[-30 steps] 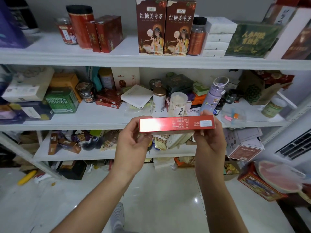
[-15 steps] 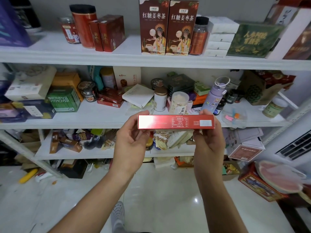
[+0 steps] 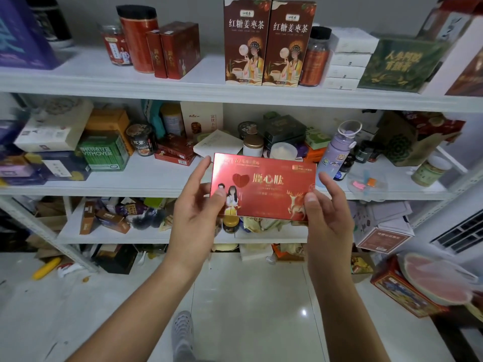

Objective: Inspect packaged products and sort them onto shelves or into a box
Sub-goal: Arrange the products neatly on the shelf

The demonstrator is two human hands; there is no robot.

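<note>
At the far left a purple box (image 3: 21,35) stands on the top shelf (image 3: 78,82), and further in a red canister (image 3: 138,40) with a black lid stands beside two dark red cartons. On the middle shelf (image 3: 130,189) below, a green box (image 3: 104,150) sits among stacked packages. Down on the floor (image 3: 248,296) at the left lies a yellow object (image 3: 47,267).

The left grip (image 3: 196,212), a bare hand, holds the left end of the red box (image 3: 264,186). Its thumb presses the lower left of the front face, and its fingers curl behind the edge, with one fingertip showing at the upper left corner. The red box is held in the air in front of the edge of the middle shelf, resting on nothing. Its broad front faces the camera and it tilts slightly down toward the right. The front shows a heart, two small figures and a gold deer.

Above it two tall brown tea boxes (image 3: 269,43) stand upright side by side on the top shelf.

The right grip (image 3: 326,212) holds the box's right end, thumb on the lower right of the front and fingers behind the edge. Just right of it a lilac bottle (image 3: 337,150) stands on the middle shelf. Further right a dark green box (image 3: 397,64) leans on the top shelf, and a printed tin (image 3: 400,291) lies on the floor.
</note>
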